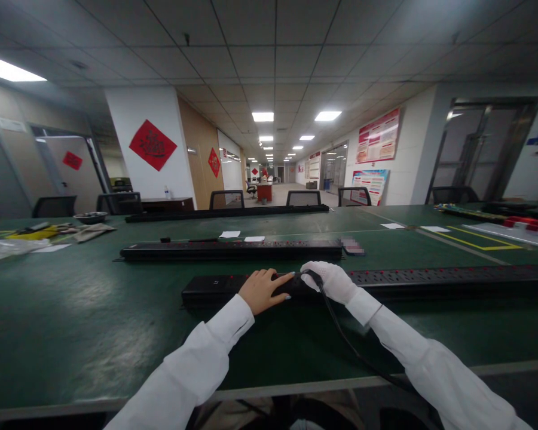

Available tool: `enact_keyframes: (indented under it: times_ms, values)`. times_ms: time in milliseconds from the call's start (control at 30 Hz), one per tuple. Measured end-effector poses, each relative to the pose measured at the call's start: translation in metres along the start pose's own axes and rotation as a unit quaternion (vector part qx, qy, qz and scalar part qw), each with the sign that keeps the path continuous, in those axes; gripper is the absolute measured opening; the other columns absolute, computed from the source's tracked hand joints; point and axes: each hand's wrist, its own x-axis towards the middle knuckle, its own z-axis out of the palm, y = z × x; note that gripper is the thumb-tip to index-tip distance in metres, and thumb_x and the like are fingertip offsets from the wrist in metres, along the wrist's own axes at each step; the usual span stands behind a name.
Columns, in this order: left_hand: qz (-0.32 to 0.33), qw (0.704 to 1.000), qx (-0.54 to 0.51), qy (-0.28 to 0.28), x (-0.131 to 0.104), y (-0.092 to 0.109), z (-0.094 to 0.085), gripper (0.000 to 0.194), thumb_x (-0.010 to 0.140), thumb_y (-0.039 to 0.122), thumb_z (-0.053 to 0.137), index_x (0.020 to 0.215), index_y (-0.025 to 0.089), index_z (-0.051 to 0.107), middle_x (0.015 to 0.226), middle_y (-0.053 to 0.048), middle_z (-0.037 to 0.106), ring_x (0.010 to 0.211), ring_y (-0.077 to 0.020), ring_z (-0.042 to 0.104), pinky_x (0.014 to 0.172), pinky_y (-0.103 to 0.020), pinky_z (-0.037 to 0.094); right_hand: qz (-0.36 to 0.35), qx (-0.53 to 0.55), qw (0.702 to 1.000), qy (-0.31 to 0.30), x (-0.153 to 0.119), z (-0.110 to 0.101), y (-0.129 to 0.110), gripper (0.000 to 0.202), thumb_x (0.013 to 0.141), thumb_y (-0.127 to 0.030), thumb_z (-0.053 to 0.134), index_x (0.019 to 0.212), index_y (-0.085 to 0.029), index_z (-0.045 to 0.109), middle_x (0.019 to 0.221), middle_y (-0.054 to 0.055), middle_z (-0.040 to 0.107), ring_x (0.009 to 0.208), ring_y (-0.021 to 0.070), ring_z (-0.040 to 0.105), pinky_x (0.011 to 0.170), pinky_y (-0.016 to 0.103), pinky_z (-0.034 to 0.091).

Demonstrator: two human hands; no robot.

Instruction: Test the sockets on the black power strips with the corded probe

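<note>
your right hand (334, 282) grips a cable (337, 319) at the power strip (385, 283), left hand (260, 291) splayed there; apparent plugging calls for alignment.

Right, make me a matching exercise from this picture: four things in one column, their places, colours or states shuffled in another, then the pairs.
Things:
1. Left hand
2. Right hand
3. Tabletop
4. Large diamond-shaped sign

Descriptions:
A. gloved, holding a black cable
B. on a white wall
C. bare, spread over the nearest socket strip
D. green

Pairs: 1-C, 2-A, 3-D, 4-B
</note>
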Motion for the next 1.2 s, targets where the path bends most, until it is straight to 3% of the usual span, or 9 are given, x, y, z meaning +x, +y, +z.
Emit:
enact_keyframes:
  times_ms: [1200]
  values:
    - [0.003, 1.000, -0.008, 0.001, -0.0005, -0.0013, 0.0011, 0.056, 0.083, 0.058, 0.031, 0.133, 0.036, 0.022, 0.111, -0.006, 0.049, 0.093, -0.0213, 0.050, 0.077, -0.035, 0.040, 0.002, -0.006, 1.000, -0.008, -0.0002, -0.0020, -0.0025, 0.024, 0.083, -0.037, 0.042, 0.097, -0.024, 0.057, 0.085, 0.003, 0.062, 0.079, 0.0130, 0.056, 0.073, 0.025, 0.041]
